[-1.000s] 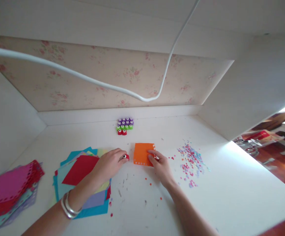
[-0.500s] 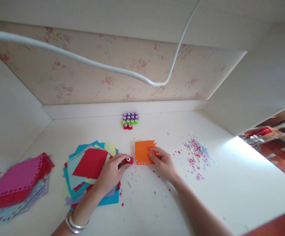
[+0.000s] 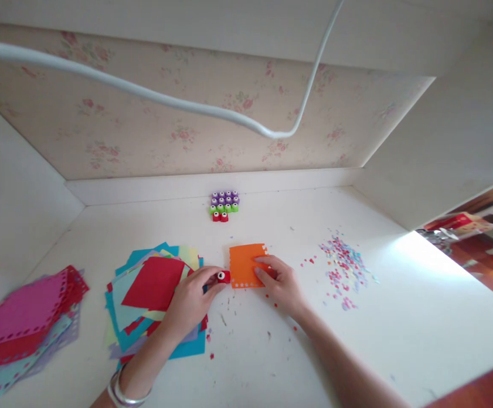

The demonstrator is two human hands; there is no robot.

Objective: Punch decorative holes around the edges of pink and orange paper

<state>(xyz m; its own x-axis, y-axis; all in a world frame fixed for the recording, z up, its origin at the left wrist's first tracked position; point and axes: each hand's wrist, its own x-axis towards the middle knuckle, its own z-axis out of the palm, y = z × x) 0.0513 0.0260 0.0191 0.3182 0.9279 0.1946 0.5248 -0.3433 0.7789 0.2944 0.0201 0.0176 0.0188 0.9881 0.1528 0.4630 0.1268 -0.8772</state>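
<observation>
An orange paper square (image 3: 245, 264) with small holes along its edges lies flat on the white desk (image 3: 272, 351). My right hand (image 3: 278, 280) presses down on its right part with closed fingers. My left hand (image 3: 191, 300) pinches a small red punch (image 3: 223, 276) against the orange square's left edge. Under my left wrist lies a fanned stack of coloured paper squares (image 3: 153, 289) with a red one on top.
A cluster of small purple, green and red punches (image 3: 224, 204) stands near the back wall. Punched paper bits (image 3: 344, 272) are scattered at the right. A pile of punched sheets (image 3: 21, 317) lies at far left. A white cable (image 3: 212, 113) hangs overhead.
My left hand has brought the red punch right, up to the orange square's left edge. The right hand has stayed on the paper. The view has shifted slightly.
</observation>
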